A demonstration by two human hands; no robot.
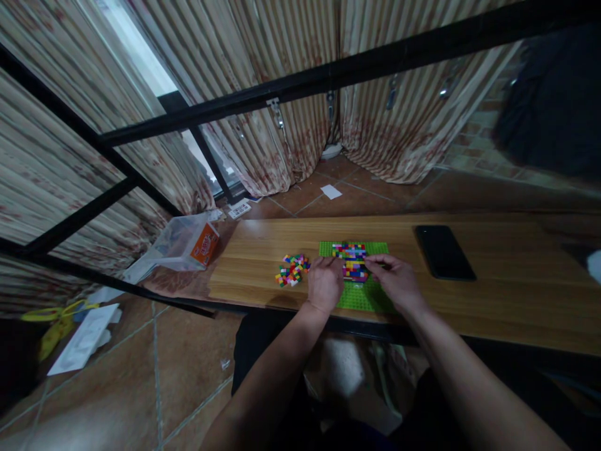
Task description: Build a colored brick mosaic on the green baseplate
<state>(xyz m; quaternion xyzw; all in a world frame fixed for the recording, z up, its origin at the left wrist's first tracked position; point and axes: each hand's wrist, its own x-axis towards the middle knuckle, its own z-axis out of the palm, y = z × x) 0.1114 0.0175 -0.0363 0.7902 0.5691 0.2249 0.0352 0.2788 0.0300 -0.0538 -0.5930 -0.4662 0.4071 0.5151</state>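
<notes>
Close in, the left hand (325,283) curls between loose multicoloured plastic bricks (292,270) and the multicoloured brick block (355,254) on a green studded baseplate (364,300), its grip hidden. The right hand (399,282) reaches the block's right edge, grip narrow, contents unclear.

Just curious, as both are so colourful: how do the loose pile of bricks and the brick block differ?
The loose pile lies jumbled on the wooden table; the brick block sits in rows on the green board. The pile's outline is ragged; the block's is straighter. Both mix many bright colours.
</notes>
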